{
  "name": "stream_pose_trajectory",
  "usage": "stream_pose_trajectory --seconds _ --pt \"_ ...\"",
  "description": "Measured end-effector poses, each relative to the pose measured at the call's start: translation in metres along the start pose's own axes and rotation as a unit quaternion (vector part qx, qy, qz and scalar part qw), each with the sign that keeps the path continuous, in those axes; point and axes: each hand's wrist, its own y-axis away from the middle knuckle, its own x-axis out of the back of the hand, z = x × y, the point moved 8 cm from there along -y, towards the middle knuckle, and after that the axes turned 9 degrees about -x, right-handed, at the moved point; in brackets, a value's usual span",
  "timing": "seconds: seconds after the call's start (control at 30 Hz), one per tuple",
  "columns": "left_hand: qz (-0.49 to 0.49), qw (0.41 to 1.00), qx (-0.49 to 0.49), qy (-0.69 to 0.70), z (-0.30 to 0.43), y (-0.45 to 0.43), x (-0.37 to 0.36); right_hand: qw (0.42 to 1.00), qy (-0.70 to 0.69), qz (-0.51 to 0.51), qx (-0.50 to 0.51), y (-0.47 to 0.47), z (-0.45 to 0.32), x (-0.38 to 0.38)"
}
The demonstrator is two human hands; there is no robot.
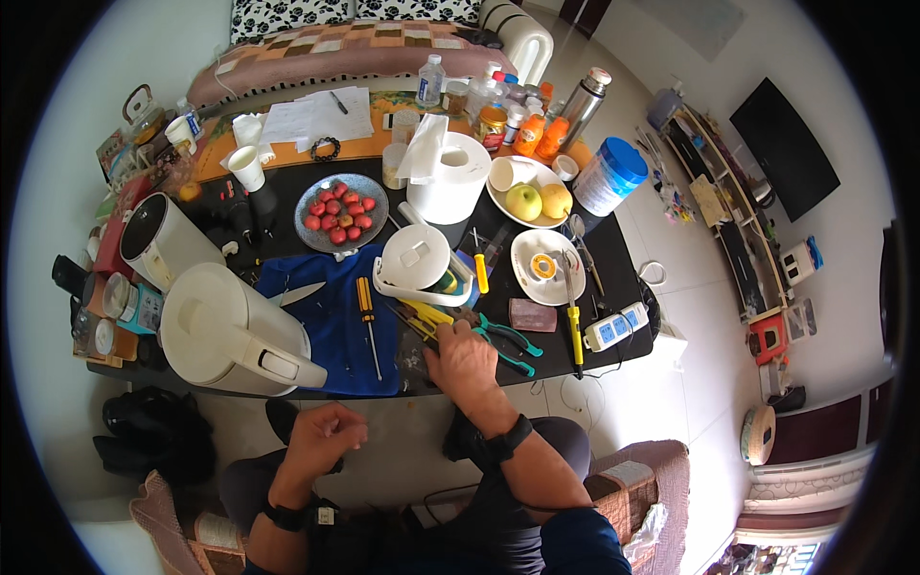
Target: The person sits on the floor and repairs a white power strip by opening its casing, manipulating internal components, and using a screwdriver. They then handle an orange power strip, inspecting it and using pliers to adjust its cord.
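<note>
My right hand [463, 359] rests at the table's front edge, fingers down at the pliers with yellow handles [425, 313]; whether it grips them is hidden. Just right of it lie pliers with green handles [512, 339]. My left hand [325, 437] hovers in front of the table edge, fingers curled, nothing visible in it. A screwdriver with a yellow and black handle [365, 305] lies on a blue cloth [327, 327], beside a knife blade [302, 293]. A yellow soldering iron [576, 334] leans on a white dish [528, 284] holding a solder spool [542, 267].
A white electric kettle [215, 327] stands at the left front. Behind are a plate of small red fruit [305, 233], a paper roll [449, 187] and a lidded white container [415, 260]. At right lie a reddish block [532, 315] and a power strip [616, 327], its cable hanging over the edge.
</note>
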Motion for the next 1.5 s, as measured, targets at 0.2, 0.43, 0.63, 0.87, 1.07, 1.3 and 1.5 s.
stream_pose_trajectory --seconds 0.2,0.43,0.63,0.87,1.07,1.3,1.5 --pt "-0.021 0.999 0.015 -0.030 -0.006 -0.002 -0.007 0.993 -0.085 -0.043 0.071 0.011 -0.026 0.006" --pt "-0.070 0.992 0.031 -0.099 -0.006 -0.005 -0.018 0.981 -0.029 -0.159 0.104 0.020 -0.034 -0.005" --pt "-0.082 0.991 0.038 -0.098 -0.010 -0.004 -0.023 0.979 -0.040 -0.164 0.110 0.018 -0.027 0.000" --pt "-0.062 0.996 0.004 -0.060 -0.013 -0.008 -0.022 0.982 -0.069 -0.141 0.105 0.015 -0.034 0.007" --pt "-0.048 0.995 -0.002 -0.089 -0.008 -0.009 -0.019 0.983 -0.082 -0.126 0.104 0.011 -0.035 0.006" --pt "-0.063 0.991 0.025 -0.115 -0.006 -0.006 -0.013 0.980 -0.132 -0.094 0.117 0.009 -0.040 0.008" --pt "0.011 0.999 -0.037 -0.031 0.005 -0.006 -0.020 0.977 -0.163 -0.093 0.103 0.004 -0.044 0.014"
